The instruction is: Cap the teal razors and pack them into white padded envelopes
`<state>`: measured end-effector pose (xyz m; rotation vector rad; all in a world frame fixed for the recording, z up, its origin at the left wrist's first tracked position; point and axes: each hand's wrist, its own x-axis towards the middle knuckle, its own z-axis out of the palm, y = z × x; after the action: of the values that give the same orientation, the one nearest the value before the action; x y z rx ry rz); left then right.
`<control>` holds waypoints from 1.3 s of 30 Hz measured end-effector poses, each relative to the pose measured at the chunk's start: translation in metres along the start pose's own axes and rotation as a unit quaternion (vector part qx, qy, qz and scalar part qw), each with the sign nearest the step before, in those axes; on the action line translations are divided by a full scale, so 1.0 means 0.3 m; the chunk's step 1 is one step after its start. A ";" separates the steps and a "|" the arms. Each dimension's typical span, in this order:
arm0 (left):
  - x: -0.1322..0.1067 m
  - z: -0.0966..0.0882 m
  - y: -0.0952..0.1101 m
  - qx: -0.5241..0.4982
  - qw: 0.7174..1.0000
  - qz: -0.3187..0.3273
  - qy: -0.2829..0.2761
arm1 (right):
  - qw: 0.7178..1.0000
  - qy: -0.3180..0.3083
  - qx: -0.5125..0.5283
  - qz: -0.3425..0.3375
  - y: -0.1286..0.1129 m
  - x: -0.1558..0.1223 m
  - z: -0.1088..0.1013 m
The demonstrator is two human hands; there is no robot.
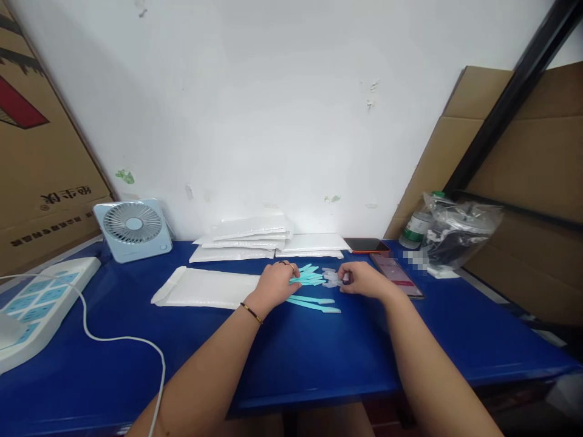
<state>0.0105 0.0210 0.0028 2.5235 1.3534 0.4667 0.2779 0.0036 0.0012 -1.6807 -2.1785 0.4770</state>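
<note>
Turquoise sticks (308, 280), one fanned cluster, centre of frame on the blue worktop (319, 364); they lie between the hands, presumably so that both can reach. Left hand (276, 283): grip narrow, thumb and fingers about the left ends of the cluster, apparently holding it together and leaving the right ends exposed. Right hand (364, 280): fingers curled at the clear pieces (330, 277) beyond those ends; whether it pinches one cannot be told, nor whether pieces and sticks are joined. Loose sticks (314, 299), two, just below the cluster, apart from it, probably to keep them distinct. White packet (204, 288), one, flat, left of centre, partly behind the left hand. White packets, stacked (248, 233), against the wall, upper centre, which likely spares the front for handling. Phones, two, right of centre: dark one (367, 245); lit one (396, 271), propped nowhere, simply flat.
</note>
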 end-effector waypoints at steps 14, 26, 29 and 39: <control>0.030 0.006 -0.025 -0.011 0.998 -0.055 0.024 | 0.991 0.032 0.114 -0.055 -0.050 0.009 0.021; 0.029 0.001 -0.009 -0.051 0.998 -0.027 0.028 | 0.989 0.033 0.117 -0.080 -0.101 0.007 0.027; 0.023 -0.005 0.001 -0.055 0.998 -0.007 0.024 | 0.985 0.009 0.150 -0.082 -0.117 0.000 0.030; 0.011 0.007 -0.003 0.010 0.999 0.048 0.016 | 0.996 -0.014 0.071 -0.060 -0.076 0.001 0.028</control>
<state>0.0123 0.0241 0.0011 2.6164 1.2590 0.5161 0.2546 -0.0019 0.0044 -1.4680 -2.1941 0.6088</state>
